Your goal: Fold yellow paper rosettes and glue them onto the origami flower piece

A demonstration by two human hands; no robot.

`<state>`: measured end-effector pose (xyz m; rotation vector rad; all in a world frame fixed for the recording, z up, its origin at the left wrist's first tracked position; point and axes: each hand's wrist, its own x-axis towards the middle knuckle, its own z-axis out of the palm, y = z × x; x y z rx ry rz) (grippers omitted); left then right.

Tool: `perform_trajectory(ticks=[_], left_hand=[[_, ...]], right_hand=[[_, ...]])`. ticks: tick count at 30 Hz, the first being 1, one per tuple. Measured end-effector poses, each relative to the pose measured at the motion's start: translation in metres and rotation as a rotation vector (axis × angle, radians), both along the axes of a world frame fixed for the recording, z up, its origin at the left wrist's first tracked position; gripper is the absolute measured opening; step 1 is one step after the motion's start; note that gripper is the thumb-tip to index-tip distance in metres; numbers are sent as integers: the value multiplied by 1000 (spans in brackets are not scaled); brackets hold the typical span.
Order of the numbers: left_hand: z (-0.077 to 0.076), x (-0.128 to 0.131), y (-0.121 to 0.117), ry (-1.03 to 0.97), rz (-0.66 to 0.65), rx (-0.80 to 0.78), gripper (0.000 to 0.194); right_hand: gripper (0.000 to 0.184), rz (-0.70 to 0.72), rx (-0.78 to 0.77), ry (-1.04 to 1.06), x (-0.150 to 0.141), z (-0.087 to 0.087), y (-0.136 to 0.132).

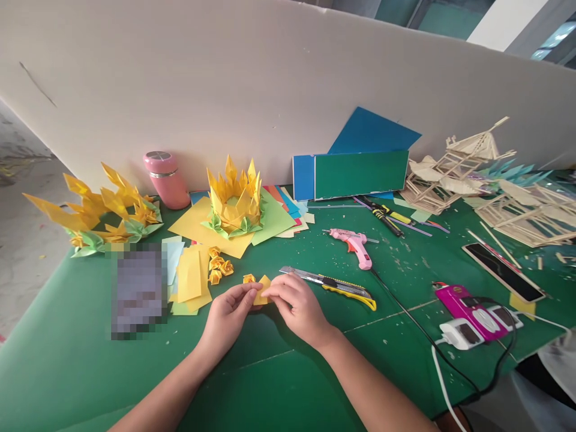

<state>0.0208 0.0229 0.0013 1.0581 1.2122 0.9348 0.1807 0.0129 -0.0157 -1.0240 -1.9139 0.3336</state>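
Bare forearms (173, 378) come in from six o'clock, and they lead right up to the action at mid-tabletop (252, 372). Left hand (229, 318) pinches the small yellow paper (262, 292) between thumb and forefinger on its left side; right hand (301, 309) has its fingertips closed on the opposite edge. Both hands, then, are gripping that one sheet, and it sits right between them. Looks like shaping or creasing by fingertip, though the exact fold is too small to tell from where I stand.

Just beyond the left fingertips, at eleven o'clock, there's a single folded flower (249, 279); a cluster of orange-yellow flowers (216, 266) lies at ten, right by the yellow sheets (191, 279). Farther up at eleven, a yellow paper crown (234, 207) stands on coloured paper. Out at two, pink glue gun (357, 245); nearer three, the cutter (348, 287), both untouched.

What does the next move call for? By my reading, a firm left pinch to steady the piece while the right fingers press lightly and evenly along the edge. Squeeze too hard, and paper this small could crumple or slip out of line!
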Motion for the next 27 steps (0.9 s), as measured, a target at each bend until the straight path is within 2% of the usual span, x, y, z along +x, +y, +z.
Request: perform_trajectory(ticks=[3, 9, 15, 19, 22, 27], left_hand=[[1, -2, 0, 20, -53, 40, 35], [-1, -3, -4, 56, -164, 126, 29], [-5, -1, -5, 181, -142, 220, 21], [-7, -2, -5, 229, -180, 285, 19], [-5, -1, -5, 207, -188, 306, 17], [-5, 0, -6, 131, -153, 250, 30]], right_hand=[[21, 56, -21, -7, 3, -1, 1], [17, 70, -94, 32, 6, -3, 2], [15, 94, -182, 63, 5, 1, 1], [14, 90, -249, 120, 4, 4, -1], [13, 87, -288, 144, 2, 5, -1], [13, 42, -296, 145, -4, 4, -1]])
